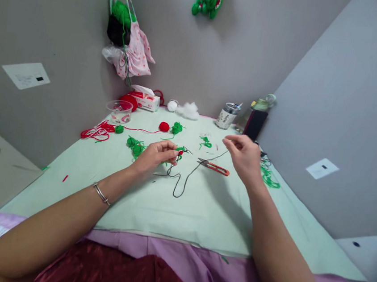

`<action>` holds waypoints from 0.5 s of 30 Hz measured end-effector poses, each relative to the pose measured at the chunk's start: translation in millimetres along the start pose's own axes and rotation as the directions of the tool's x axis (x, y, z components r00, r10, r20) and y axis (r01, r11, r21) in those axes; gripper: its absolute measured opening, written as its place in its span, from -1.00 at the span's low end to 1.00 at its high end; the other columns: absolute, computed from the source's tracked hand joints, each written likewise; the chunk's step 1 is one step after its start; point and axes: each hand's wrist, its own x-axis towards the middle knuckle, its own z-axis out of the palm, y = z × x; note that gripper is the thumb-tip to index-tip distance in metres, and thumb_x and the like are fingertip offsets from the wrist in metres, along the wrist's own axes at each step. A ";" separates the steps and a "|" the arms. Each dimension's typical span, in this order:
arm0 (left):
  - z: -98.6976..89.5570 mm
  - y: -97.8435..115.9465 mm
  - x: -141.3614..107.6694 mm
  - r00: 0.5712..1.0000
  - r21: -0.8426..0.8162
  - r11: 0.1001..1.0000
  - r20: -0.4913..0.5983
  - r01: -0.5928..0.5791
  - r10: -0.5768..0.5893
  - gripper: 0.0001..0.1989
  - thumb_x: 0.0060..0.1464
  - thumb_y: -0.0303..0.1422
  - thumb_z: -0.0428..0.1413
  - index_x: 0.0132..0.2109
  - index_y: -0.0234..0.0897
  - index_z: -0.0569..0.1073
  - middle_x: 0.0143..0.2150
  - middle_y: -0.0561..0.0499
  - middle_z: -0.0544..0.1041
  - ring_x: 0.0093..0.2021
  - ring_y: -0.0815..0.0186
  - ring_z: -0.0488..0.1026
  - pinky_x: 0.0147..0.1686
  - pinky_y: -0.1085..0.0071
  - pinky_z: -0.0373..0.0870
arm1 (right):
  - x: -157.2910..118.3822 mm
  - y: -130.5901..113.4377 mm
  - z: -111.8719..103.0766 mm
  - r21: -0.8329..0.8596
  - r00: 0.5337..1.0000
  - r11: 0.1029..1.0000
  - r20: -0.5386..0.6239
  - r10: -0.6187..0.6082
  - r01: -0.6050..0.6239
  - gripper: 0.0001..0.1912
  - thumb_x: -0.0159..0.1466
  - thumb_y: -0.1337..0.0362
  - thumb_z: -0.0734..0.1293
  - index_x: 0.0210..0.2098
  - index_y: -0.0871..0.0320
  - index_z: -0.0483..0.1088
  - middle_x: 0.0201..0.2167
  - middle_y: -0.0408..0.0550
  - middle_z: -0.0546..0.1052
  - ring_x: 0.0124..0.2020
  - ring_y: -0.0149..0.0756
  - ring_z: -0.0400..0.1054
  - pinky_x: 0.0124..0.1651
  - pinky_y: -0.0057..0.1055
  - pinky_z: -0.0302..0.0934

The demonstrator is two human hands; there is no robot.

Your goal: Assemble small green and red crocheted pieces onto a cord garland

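Note:
Above the middle of the table, my left hand (pixel 160 154) pinches a small red and green yarn piece (pixel 181 153) between thumb and fingers. Dark yarn (pixel 183 186) hangs from that piece, loops over the tabletop and rises to my right hand (pixel 243 155). The right fingertips are pressed together on the strand; whether they also hold a needle is too small to tell. Orange-handled thread snips (pixel 217 168) lie between the hands, blades pointing left. Green yarn scraps (pixel 136 146) lie just beyond my left hand.
On the pale green tabletop (pixel 173 222) stand a clear tub (pixel 120 112), a tissue box (pixel 147 101), a labelled pen jar (pixel 226 116) and a bottle (pixel 259 108). A red yarn ball (pixel 164 127), a green bundle (pixel 177 128) and white stuffing (pixel 189 110) lie at the back.

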 end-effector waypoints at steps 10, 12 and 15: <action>4.4 -1.0 -2.8 0.993 0.092 0.995 0.112 0.023 -0.033 -0.82 0.05 -0.28 0.26 -0.21 -0.26 0.53 -0.29 0.05 0.51 -0.32 0.36 0.47 -0.14 0.34 0.34 | -38.1 -48.6 35.4 0.467 0.847 0.830 0.531 0.012 -0.304 -0.75 0.16 0.09 0.42 -0.42 0.17 0.51 -0.54 -0.16 0.40 -0.47 -0.40 0.19 -0.36 -0.40 0.07; 5.0 0.4 -3.0 0.992 0.053 0.997 0.113 0.051 -0.056 -0.81 0.03 -0.28 0.28 -0.21 -0.25 0.53 -0.26 0.05 0.51 -0.31 0.36 0.47 -0.13 0.32 0.34 | -34.6 -41.3 36.3 0.486 0.797 0.746 0.596 0.098 -0.456 -0.75 0.11 0.11 0.44 -0.45 0.18 0.48 -0.60 -0.21 0.34 -0.49 -0.42 0.17 -0.36 -0.41 0.06; 4.9 2.4 -2.8 0.993 -0.032 0.996 0.093 0.080 -0.076 -0.81 0.01 -0.29 0.28 -0.22 -0.26 0.51 -0.29 0.06 0.48 -0.33 0.36 0.45 -0.11 0.30 0.37 | -30.1 -32.2 37.7 0.510 0.761 0.652 0.627 0.164 -0.561 -0.74 0.07 0.11 0.46 -0.48 0.19 0.45 -0.61 -0.24 0.29 -0.52 -0.45 0.14 -0.36 -0.41 0.07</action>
